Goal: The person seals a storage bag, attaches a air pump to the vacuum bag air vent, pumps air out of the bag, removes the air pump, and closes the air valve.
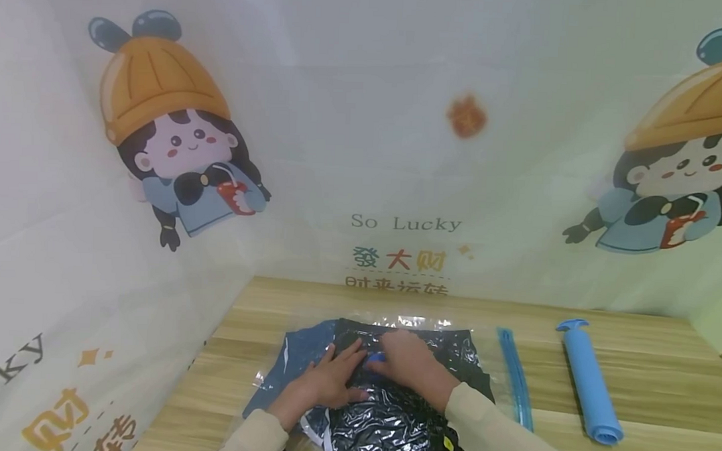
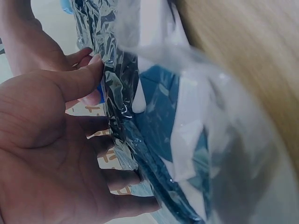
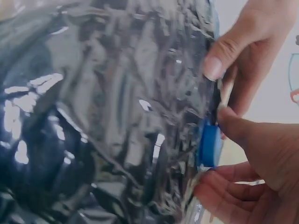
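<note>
A clear vacuum storage bag (image 1: 384, 419) lies on the table with folded dark and blue clothes inside, its plastic wrinkled and shiny. My left hand (image 1: 328, 381) rests on the bag with its fingers spread, left of a round blue valve cap (image 3: 210, 145). Over that cap, my right hand (image 1: 416, 365) curls, thumb on one side and fingers on the other in the right wrist view. Part of the cap is hidden by the right hand in the head view. Through the plastic, white-edged blue cloth (image 2: 159, 107) shows in the left wrist view.
To the right of the bag's clothes lies a blue zip strip (image 1: 515, 380). Further right is a blue hand pump (image 1: 591, 386) with a T-shaped handle. The wooden table (image 1: 250, 321) meets a printed cloth backdrop (image 1: 316, 151) behind and at the left.
</note>
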The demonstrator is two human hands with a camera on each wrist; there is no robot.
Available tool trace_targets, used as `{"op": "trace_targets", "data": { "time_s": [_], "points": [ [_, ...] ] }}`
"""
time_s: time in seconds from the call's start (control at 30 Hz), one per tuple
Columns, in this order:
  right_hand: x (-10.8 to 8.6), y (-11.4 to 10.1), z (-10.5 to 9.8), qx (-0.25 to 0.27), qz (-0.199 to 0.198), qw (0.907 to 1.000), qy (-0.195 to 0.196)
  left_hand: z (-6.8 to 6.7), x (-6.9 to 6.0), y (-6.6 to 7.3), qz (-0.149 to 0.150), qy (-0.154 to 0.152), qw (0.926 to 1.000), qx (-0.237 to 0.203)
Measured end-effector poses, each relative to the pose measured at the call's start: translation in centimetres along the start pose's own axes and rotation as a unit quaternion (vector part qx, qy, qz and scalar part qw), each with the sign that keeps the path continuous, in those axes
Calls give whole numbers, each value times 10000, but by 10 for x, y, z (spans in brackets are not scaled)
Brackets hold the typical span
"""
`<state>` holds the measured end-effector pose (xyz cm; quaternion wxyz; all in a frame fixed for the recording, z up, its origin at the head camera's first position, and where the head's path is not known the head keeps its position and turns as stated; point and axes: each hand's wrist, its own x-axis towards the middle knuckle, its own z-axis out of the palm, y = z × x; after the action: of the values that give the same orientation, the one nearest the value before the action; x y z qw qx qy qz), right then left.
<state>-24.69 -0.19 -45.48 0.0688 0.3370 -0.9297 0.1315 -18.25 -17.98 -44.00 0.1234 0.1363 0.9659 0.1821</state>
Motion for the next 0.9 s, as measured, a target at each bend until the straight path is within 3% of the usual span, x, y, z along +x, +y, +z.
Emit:
{"op": "trace_targets", "data": {
  "time_s": [0.07,0.17,0.3,0.4,0.9],
  "points": [
    [0,3,0,141,28,9999,-43,0,0,0,-1,1,10000,3],
    [-1,7,-4,507,-297,9980,-217,1,0,0,-17,-17,10000,2],
    [-2,10,-12,1144,-869,9867,-760,0,1,-1,-65,-22,10000,10],
    [-2,11,-14,1312,-1018,9804,-1064,-1,1,-1,-99,-36,9999,-3],
    [1,15,-7,1102,-1041,9847,-854,1,3,-3,-100,-67,9999,21]
  ]
}}
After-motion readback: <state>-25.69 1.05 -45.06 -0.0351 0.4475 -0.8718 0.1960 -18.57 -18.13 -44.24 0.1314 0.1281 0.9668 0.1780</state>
